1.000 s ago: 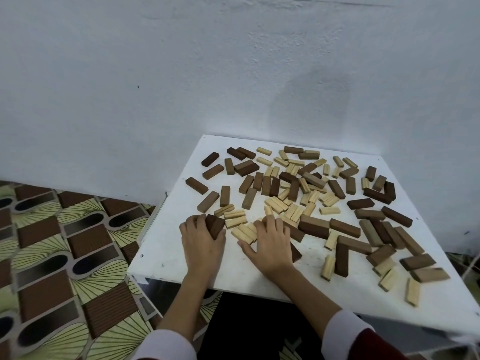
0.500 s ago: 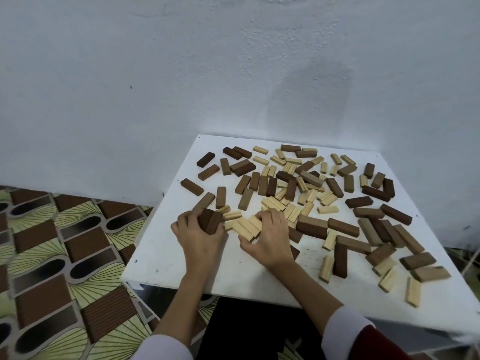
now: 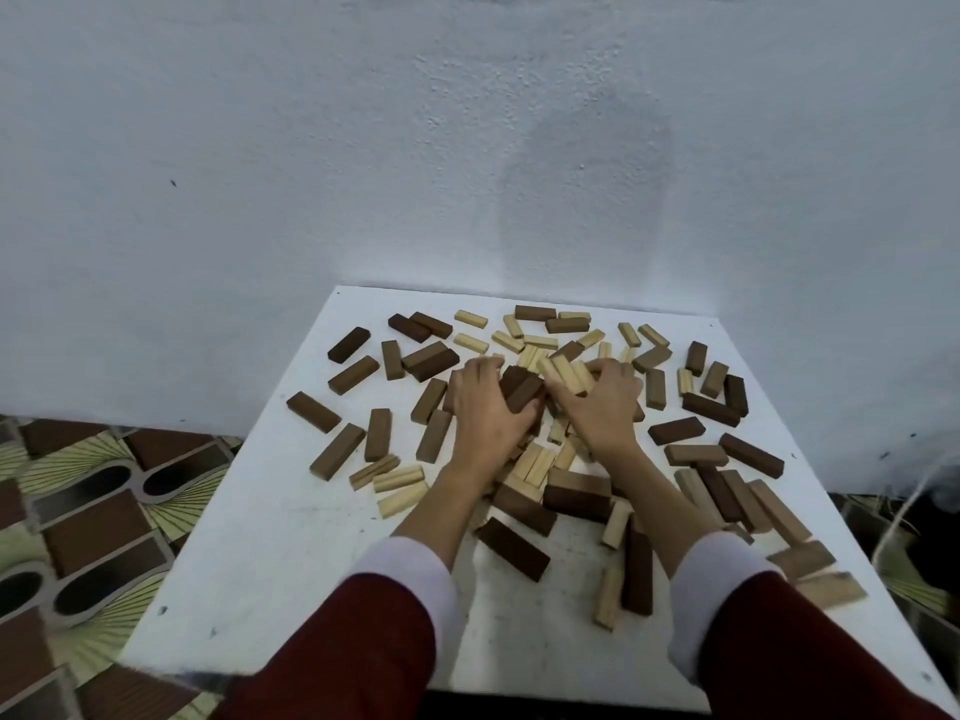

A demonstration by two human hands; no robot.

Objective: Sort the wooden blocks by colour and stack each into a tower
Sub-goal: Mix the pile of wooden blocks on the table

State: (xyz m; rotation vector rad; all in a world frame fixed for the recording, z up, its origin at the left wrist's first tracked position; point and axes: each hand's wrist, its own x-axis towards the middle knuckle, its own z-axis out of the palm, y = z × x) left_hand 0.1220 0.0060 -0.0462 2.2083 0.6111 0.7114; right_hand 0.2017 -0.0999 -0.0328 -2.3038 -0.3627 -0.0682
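The left hand (image 3: pixel 488 407) clamps dark blocks (image 3: pixel 521 388) and the right hand (image 3: pixel 602 402) clamps pale blocks (image 3: pixel 569 374), likely one colour per hand. Both work the mixed heap toward twelve o'clock on the bench (image 3: pixel 291 553).

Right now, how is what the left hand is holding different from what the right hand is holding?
The left hand grips dark brown blocks; the right hand grips pale blocks.
The dark brown blocks look thicker; the pale blocks look slimmer.
The dark ones number about two; the pale ones are a bigger bunch, though I cannot count them exactly.
Both bundles are wooden and held over the white table.
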